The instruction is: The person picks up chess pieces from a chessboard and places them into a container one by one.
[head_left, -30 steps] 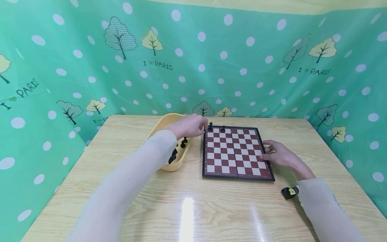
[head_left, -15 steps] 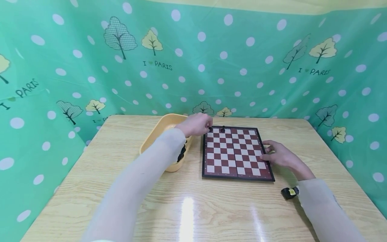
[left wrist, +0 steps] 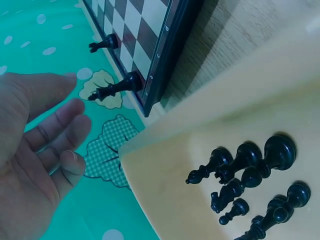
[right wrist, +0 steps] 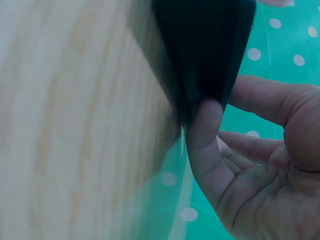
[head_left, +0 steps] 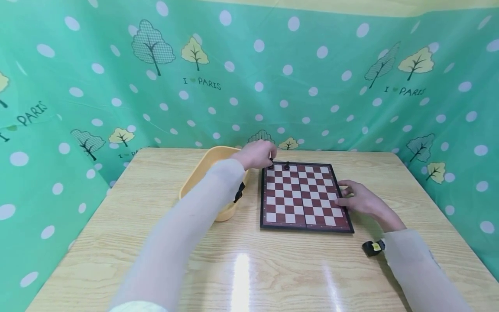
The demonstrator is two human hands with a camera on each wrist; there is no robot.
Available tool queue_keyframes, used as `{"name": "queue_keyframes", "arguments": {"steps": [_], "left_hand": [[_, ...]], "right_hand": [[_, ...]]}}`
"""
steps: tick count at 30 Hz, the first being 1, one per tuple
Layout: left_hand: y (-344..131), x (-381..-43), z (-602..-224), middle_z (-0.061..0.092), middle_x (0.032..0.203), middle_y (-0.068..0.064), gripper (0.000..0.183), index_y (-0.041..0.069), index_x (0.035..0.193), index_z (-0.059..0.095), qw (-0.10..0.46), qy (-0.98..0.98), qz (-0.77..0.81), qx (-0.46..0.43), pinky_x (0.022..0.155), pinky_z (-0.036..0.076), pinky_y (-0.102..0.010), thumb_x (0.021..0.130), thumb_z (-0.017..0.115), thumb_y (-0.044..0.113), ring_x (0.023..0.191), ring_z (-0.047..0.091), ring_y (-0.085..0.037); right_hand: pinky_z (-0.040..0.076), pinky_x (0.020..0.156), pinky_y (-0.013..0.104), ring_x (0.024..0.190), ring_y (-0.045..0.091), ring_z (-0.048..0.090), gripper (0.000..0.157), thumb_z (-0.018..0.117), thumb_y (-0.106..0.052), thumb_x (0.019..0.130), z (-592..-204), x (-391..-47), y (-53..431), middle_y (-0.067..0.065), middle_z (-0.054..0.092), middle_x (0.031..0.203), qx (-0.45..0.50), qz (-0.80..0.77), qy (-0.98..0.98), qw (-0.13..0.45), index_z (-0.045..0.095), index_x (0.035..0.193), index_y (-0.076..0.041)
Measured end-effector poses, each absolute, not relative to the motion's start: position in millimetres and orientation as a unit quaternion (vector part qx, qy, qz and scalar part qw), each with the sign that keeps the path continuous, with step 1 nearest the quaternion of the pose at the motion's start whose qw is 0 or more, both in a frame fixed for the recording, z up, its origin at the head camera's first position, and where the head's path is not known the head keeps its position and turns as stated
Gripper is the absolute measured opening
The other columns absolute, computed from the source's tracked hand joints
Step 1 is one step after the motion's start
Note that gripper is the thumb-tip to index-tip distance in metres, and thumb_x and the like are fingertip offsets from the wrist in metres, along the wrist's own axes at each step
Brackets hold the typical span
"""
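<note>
The left hand (head_left: 257, 154) hovers at the far left corner of the chessboard (head_left: 302, 197). Below its fingertips a tall black chess piece (left wrist: 116, 86) stands on the corner square. In the left wrist view the fingers are loosely bent, with a gap between them and that piece. A shorter black chess piece (left wrist: 104, 43) with a notched top stands on the same far row. At the board's right side the right hand (head_left: 360, 199) holds the edge, thumb on one face and index finger on the other, as the right wrist view shows.
Left of the board stands a yellow plastic bin (head_left: 196, 173) containing several black chess pieces (left wrist: 280, 151). A black wrist camera (head_left: 372, 248) sits by the right sleeve. A green dotted curtain (head_left: 312, 112) hangs behind the wooden table (head_left: 292, 273).
From beside the tall piece, the left hand has moved right over it, then slightly up. The right hand and the chessboard stay in place.
</note>
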State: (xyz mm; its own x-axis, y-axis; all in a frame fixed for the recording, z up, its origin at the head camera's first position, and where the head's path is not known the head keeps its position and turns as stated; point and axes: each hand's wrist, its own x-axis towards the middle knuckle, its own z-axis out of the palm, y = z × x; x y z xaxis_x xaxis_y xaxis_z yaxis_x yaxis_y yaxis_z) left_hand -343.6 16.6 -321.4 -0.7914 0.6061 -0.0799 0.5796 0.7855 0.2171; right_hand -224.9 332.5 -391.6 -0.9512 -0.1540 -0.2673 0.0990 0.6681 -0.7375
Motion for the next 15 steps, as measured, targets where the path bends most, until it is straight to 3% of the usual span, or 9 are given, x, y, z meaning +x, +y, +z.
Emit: {"name": "queue_keyframes", "arguments": {"steps": [15], "left_hand": [[24, -355, -330, 0.053, 0.114, 0.003, 0.034, 0.018, 0.115, 0.056, 0.095, 0.946, 0.089, 0.296, 0.075, 0.045, -0.028, 0.082, 0.062, 0.016, 0.092, 0.050, -0.012]], "right_hand": [[0.051, 0.062, 0.034, 0.079, 0.023, 0.056, 0.070, 0.061, -0.011, 0.084, -392, -225, 333, 0.022, 0.045, 0.106, -0.014, -0.406, 0.901, 0.154, 0.020, 0.138, 0.005]]}}
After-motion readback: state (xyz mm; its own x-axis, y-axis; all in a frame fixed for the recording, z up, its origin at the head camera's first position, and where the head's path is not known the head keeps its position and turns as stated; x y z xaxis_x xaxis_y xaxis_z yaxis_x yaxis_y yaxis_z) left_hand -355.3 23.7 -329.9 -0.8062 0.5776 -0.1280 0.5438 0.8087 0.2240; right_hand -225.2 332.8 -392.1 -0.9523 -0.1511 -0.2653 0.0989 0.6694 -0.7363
